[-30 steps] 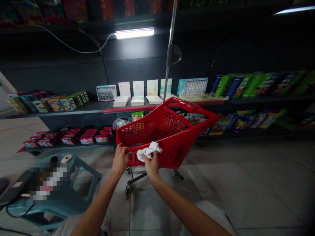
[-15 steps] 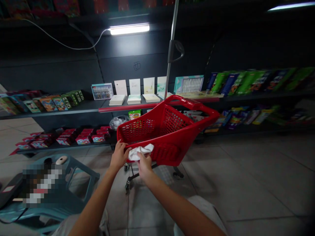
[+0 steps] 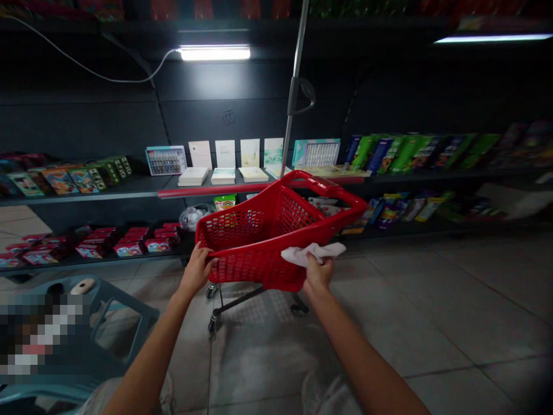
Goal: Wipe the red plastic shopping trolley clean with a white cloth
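Note:
A red plastic shopping cart [image 3: 246, 262] with mesh sides stands in front of me, its handle end to the right. My left hand [image 3: 197, 270] grips the rim at the cart's left end, fingers curled over the edge. In my right hand [image 3: 318, 272] is a white cloth [image 3: 313, 252], bunched between thumb and fingers. The cloth lies near the upper right of the cart's near side; whether it presses on the plastic I cannot tell.
Behind the cart, a dark shelf [image 3: 147, 186] carries notebooks, marker sets and snack bags [image 3: 401, 153]. Red boxes [image 3: 129, 242] fill the bottom shelf. A blue-grey plastic stool [image 3: 129, 311] with items on it stands at left. A metal pole [image 3: 298, 52] rises behind the cart.
My right hand has moved the white cloth rightward along the cart's near side, from beside my left hand toward the handle end. My left hand has stayed on the rim.

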`<state>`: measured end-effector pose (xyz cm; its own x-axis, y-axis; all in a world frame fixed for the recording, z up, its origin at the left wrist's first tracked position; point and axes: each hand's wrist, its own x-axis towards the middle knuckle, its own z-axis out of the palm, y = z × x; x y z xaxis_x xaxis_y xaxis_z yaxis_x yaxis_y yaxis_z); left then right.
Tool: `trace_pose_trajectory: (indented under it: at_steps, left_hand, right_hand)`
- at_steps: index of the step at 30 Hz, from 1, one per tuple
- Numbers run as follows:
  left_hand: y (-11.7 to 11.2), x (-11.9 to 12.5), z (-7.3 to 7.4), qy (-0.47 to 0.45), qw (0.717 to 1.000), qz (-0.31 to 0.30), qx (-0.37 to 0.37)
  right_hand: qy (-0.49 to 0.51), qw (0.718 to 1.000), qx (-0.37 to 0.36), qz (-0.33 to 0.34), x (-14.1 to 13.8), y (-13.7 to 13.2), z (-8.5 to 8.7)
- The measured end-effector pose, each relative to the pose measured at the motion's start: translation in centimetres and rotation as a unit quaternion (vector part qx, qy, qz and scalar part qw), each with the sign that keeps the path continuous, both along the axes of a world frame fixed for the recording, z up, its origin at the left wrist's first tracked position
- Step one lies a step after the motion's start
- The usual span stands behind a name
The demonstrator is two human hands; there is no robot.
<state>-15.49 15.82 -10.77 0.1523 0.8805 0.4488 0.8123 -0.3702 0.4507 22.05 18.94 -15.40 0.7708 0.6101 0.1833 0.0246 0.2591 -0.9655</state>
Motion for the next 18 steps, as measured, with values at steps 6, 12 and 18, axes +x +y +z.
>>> trace_pose_trajectory:
  at_steps: [6,12,18]
  left_hand:
    - [-0.1,-0.3,0.2,0.027,0.999,-0.035,0.000]
    - [-1.4,0.6,0.2,0.010,0.998,-0.050,0.026]
    - [-3.1,2.4,0.6,-0.010,0.999,-0.036,-0.027]
  right_hand:
    - [0.045,0.996,-0.057,0.043,-5.0,-0.9,-2.2]
    - [0.115,0.983,-0.017,0.145,-11.8,-1.7,-1.9]
    - [0.120,0.963,-0.104,0.218,-20.0,-3.6,-2.1]
